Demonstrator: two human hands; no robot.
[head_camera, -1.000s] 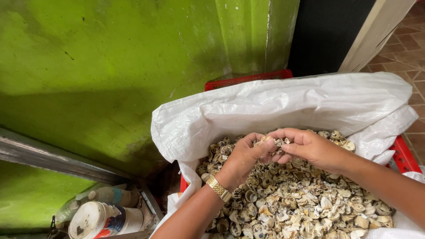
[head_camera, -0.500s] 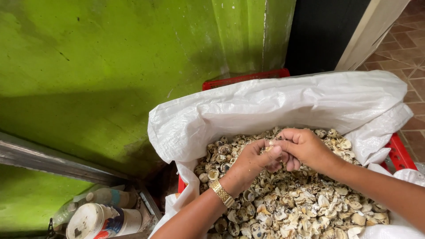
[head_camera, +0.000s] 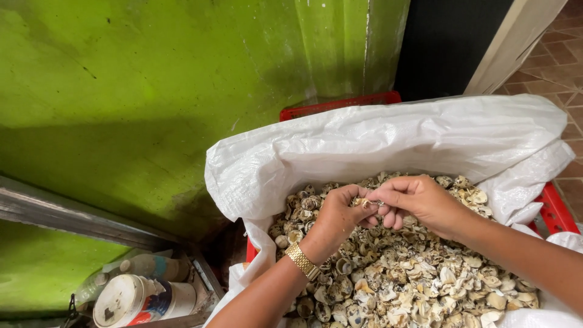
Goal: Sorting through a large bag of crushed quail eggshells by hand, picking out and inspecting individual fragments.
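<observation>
A white woven sack [head_camera: 388, 140] stands open, full of small pale beige shells [head_camera: 425, 285], many of them broken. My left hand [head_camera: 337, 212], with a gold bracelet on its wrist, and my right hand [head_camera: 419, 200] meet above the pile. Both pinch the same small shell piece [head_camera: 366, 202] between their fingertips. The sack sits in a red plastic crate [head_camera: 337, 106], whose rim shows behind the sack and at the right.
A green painted wall [head_camera: 152, 91] rises close behind and to the left of the sack. At lower left lie a white tin with a red band [head_camera: 130, 300] and a clear plastic bottle [head_camera: 146, 265]. Brown floor tiles [head_camera: 562, 54] show at upper right.
The view has shifted slightly. Both hands stay together over the shells, working the same small piece between the fingers.
</observation>
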